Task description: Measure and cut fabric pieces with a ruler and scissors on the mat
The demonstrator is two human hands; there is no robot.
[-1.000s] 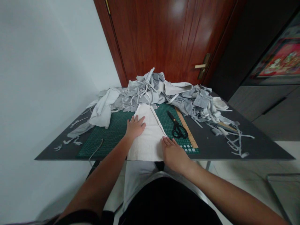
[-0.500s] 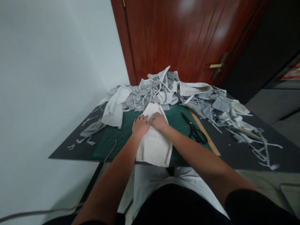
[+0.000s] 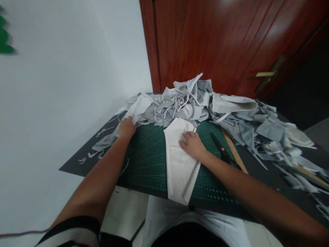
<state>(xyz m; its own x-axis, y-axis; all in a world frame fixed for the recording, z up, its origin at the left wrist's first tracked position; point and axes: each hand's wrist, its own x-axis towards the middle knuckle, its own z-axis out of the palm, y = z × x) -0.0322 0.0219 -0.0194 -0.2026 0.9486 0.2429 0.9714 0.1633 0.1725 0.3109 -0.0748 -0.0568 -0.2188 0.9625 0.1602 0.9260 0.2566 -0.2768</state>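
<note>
A cream fabric piece (image 3: 177, 168), tapering with folded long edges, lies lengthwise on the green cutting mat (image 3: 149, 154), its near end hanging slightly past the table edge. My right hand (image 3: 193, 145) rests on its upper right part, fingers spread and holding nothing. Over at the left, my left hand (image 3: 127, 127) has its fingers closed on the lower part of a white cloth (image 3: 140, 105); the fingertips are partly hidden. Black-handled scissors (image 3: 222, 149) lie right of the cream piece, partly covered by my right forearm.
A heap of grey and white fabric scraps (image 3: 174, 106) runs along the back and right of the dark table (image 3: 77, 156). A wooden ruler (image 3: 235, 151) lies beside the scissors. Behind stand a white wall (image 3: 77, 68) and a red-brown door (image 3: 205, 41).
My left hand has left the cream piece and moved left onto the white cloth, whose lower part has shifted. My right hand stays on the cream piece, which is turned slightly. The view has swung left.
</note>
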